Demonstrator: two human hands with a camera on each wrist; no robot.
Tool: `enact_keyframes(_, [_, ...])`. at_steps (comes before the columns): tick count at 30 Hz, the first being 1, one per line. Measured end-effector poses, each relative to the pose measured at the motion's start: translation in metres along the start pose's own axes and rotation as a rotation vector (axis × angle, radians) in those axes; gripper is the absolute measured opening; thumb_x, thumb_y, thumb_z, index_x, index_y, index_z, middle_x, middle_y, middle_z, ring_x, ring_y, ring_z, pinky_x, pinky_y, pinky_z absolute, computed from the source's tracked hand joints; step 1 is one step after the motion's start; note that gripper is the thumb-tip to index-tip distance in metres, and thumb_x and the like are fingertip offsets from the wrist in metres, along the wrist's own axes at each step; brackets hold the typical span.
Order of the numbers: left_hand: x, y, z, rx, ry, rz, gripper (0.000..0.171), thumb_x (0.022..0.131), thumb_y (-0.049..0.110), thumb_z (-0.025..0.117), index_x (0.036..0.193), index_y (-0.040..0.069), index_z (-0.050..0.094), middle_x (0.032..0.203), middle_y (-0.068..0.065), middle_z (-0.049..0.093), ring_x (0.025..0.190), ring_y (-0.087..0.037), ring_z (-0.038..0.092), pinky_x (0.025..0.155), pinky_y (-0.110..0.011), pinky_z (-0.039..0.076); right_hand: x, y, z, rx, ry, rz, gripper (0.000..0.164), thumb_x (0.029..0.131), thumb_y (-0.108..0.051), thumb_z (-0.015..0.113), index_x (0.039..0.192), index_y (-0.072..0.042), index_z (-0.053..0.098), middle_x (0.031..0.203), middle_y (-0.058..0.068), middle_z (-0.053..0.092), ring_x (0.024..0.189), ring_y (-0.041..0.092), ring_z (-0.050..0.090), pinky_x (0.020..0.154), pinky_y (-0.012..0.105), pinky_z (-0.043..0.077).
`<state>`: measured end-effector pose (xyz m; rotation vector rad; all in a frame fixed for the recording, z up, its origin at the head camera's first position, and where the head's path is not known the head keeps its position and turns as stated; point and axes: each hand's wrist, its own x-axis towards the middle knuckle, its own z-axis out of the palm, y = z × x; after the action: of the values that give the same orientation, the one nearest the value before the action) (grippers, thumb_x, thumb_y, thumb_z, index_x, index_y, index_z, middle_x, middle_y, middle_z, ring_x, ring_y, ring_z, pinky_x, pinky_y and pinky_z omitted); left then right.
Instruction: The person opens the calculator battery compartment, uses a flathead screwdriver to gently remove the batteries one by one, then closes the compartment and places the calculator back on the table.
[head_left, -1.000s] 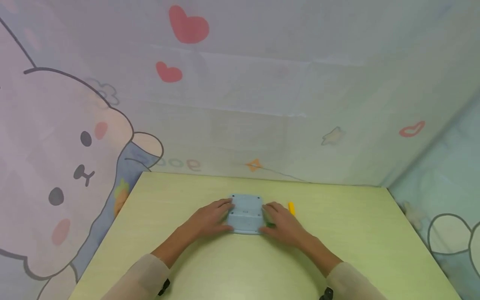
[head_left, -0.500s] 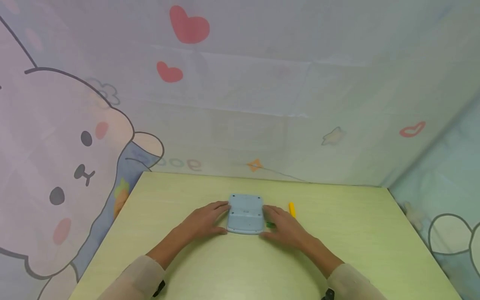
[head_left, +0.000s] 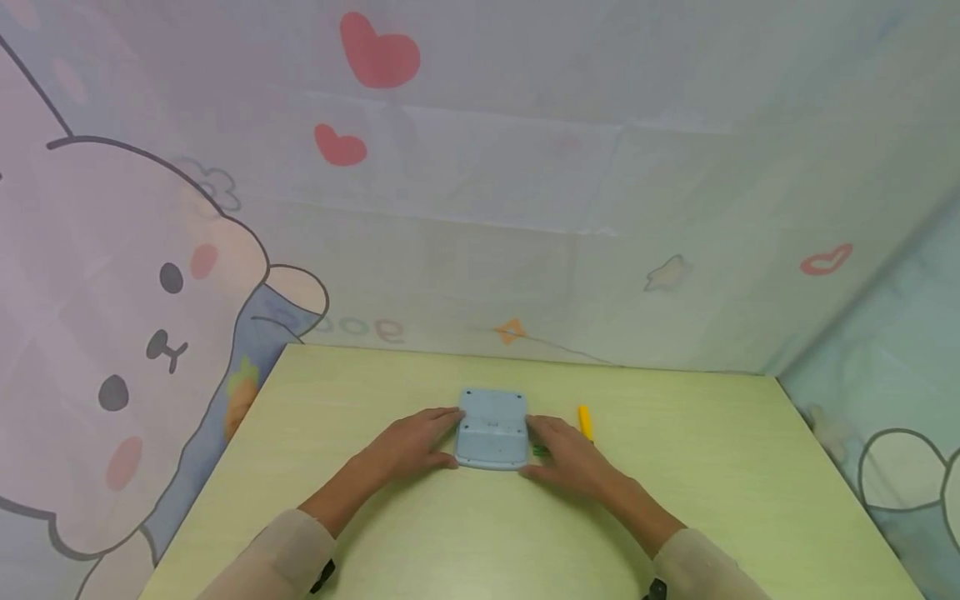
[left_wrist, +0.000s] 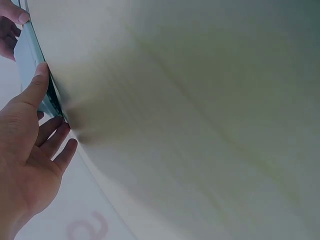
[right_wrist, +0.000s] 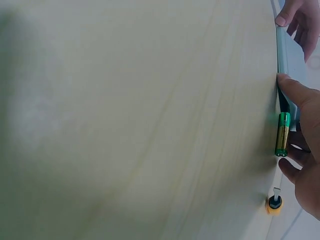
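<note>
A light blue plastic device (head_left: 492,429), shaped like a desk calculator, lies back side up on the table with small dark screw holes showing. My left hand (head_left: 411,440) rests along its left side, fingers loosely extended and touching the edge. Along the opposite side lies my right hand (head_left: 572,454), its fingers relaxed against the edge. In the left wrist view, the left thumb (left_wrist: 38,85) touches the near edge of the device. Beside the right hand is a green and gold battery (right_wrist: 282,134); whether a second lies behind it I cannot tell.
A yellow-handled screwdriver (head_left: 585,422) lies beyond the right hand, its metal shaft (right_wrist: 277,191) showing in the right wrist view. The pale yellow-green table (head_left: 480,533) ends at a printed cloth backdrop (head_left: 495,250) behind and on both sides.
The left hand moved slightly away to the left from the device's edge, then came back to it. The device stayed nearly in place. The right hand shifted only a little.
</note>
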<state>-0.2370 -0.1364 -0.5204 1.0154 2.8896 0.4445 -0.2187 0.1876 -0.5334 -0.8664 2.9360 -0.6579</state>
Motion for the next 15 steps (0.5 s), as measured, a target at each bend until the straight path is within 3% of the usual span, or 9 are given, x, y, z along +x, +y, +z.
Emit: enact_keyframes(15, [0.0006, -0.002, 0.0047, -0.032, -0.002, -0.038, 0.082, 0.094, 0.046, 0.08, 0.159, 0.01, 0.047, 0.156, -0.013, 0.054, 0.143, -0.032, 0.053, 0.109, -0.048, 0.049, -0.0008, -0.0008, 0.001, -0.014, -0.016, -0.013, 0.081, 0.097, -0.041, 0.079, 0.157, 0.002, 0.046, 0.158, 0.018, 0.051, 0.145, 0.038, 0.048, 0.117, 0.053, 0.041])
